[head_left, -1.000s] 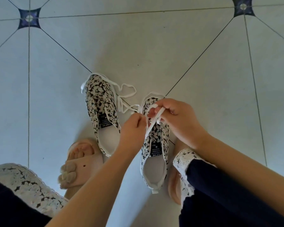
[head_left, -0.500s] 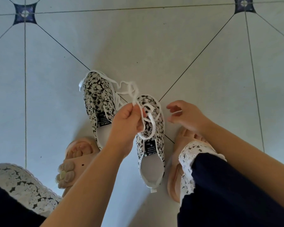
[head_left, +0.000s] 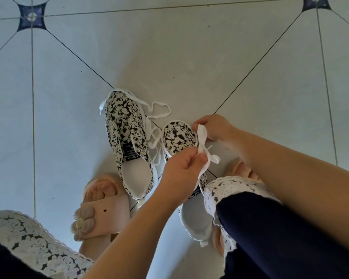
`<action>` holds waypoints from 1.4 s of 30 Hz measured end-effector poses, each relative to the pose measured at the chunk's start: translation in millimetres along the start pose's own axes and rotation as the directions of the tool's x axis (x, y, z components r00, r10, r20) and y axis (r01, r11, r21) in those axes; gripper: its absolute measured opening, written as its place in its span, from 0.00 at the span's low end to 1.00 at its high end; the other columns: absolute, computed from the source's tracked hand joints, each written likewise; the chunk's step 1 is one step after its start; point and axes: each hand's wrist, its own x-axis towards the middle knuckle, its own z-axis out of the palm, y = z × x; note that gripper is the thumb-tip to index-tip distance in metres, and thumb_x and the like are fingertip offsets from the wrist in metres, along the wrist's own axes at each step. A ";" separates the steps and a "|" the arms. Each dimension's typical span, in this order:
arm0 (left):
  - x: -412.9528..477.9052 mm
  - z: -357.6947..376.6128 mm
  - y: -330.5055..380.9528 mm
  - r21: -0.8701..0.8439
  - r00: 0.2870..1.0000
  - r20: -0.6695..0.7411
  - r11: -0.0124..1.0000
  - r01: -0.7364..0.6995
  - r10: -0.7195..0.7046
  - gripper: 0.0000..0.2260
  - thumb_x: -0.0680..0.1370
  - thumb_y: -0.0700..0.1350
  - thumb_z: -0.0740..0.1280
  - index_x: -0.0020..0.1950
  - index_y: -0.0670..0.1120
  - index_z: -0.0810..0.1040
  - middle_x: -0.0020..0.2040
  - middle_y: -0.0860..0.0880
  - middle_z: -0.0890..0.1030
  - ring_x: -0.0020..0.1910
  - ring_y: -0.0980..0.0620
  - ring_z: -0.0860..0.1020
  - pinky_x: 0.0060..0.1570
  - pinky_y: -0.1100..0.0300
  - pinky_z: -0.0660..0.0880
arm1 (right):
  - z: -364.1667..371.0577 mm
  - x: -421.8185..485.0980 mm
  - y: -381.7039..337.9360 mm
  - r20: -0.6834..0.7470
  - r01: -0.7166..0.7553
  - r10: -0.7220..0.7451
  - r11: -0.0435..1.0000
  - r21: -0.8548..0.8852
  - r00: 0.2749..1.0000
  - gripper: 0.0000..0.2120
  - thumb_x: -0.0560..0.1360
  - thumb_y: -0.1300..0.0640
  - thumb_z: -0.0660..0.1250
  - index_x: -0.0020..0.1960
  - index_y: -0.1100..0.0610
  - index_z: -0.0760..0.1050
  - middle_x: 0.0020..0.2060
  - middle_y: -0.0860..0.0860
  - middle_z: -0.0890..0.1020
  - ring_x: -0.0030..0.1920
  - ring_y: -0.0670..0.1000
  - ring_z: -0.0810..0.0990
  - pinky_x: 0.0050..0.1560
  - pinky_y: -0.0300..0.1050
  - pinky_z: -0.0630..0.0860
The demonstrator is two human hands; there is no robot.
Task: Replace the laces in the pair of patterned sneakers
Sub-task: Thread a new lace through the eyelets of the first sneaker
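Two black-and-white flower-patterned sneakers stand on the tiled floor, toes away from me. The left sneaker [head_left: 127,141] has empty eyelets, and a loose white lace [head_left: 157,113] lies over its toe and on the floor beside it. The right sneaker [head_left: 178,137] is partly hidden by my hands and knee. My left hand [head_left: 183,172] pinches a white lace [head_left: 203,150] above the right sneaker. My right hand [head_left: 214,126] pinches the upper part of the same lace next to the sneaker's toe.
My feet in pink slides [head_left: 103,208] rest on the floor, the left one just behind the left sneaker, the right one [head_left: 242,170] under my right arm. My knees in dark trousers with white lace trim [head_left: 230,190] fill the lower corners. Grey floor tiles [head_left: 189,57] stretch ahead.
My right hand, which was off the lace half a second ago, has taken hold of it again. My left hand has moved right with the lace, over the right sneaker.
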 end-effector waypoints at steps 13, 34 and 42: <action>45.0 -32.5 -13.0 0.106 0.903 -0.428 0.994 0.001 0.044 0.12 0.79 0.43 0.59 0.35 0.44 0.68 0.40 0.43 0.73 0.41 0.41 0.72 0.44 0.51 0.69 | -0.7 10.9 -7.5 0.140 -0.151 0.128 0.973 0.174 0.982 0.05 0.76 0.62 0.64 0.43 0.58 0.77 0.38 0.51 0.78 0.43 0.50 0.77 0.51 0.44 0.77; 25.5 -44.5 41.1 -0.389 0.971 -0.179 0.918 0.077 -0.157 0.11 0.81 0.44 0.56 0.46 0.42 0.75 0.33 0.51 0.80 0.21 0.60 0.61 0.20 0.69 0.62 | -11.7 -34.1 2.4 0.039 0.149 -0.157 0.974 0.170 0.987 0.11 0.77 0.59 0.62 0.57 0.51 0.77 0.50 0.45 0.80 0.52 0.44 0.76 0.60 0.40 0.69; -8.0 -54.9 98.1 -0.482 0.994 -0.053 0.875 0.054 -0.091 0.14 0.81 0.44 0.57 0.37 0.43 0.73 0.33 0.47 0.82 0.18 0.59 0.57 0.17 0.69 0.58 | -11.3 -77.5 2.3 0.220 0.512 -0.470 0.832 -0.212 0.855 0.23 0.72 0.59 0.70 0.65 0.49 0.71 0.41 0.43 0.73 0.40 0.43 0.73 0.41 0.34 0.70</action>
